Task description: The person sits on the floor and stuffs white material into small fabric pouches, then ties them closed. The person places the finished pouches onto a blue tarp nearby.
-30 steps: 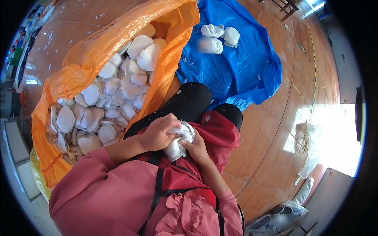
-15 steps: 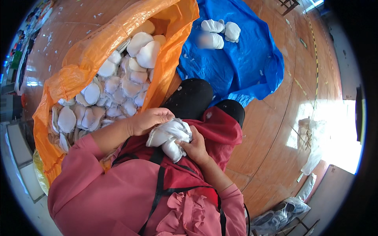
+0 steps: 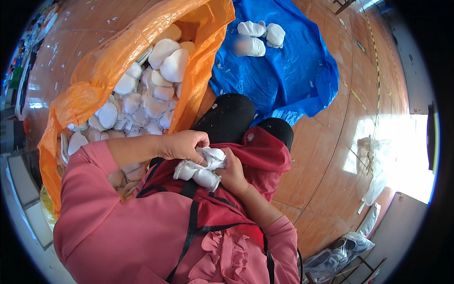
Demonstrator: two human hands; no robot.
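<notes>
On my lap, over the red apron (image 3: 265, 154), lies a bundle of soft white cloth pads (image 3: 206, 179), folded into plump lobes. My left hand (image 3: 185, 146) is closed at the bundle's upper edge, its fingertips pressed into the fabric. From the right side, my right hand (image 3: 232, 173) grips the same bundle, with its thumb and part of its fingers hidden by the cloth. Left of my knees, an orange woven sack (image 3: 101, 59) stands open, full of loose rounded pads (image 3: 155, 106) in white and cream.
A blue plastic sheet (image 3: 293, 71) is spread beyond my knees, bearing a few white rolled bundles (image 3: 251, 29). Clear plastic bags (image 3: 338, 255) with dark contents lie at the lower right, beside a grey panel (image 3: 402, 227). Scraps of white fluff dot the brown floor (image 3: 326, 156).
My left hand has shifted right and down onto the bundle, its fingers now tucked into the cloth. The bundle has been folded more tightly. My right hand keeps its hold.
</notes>
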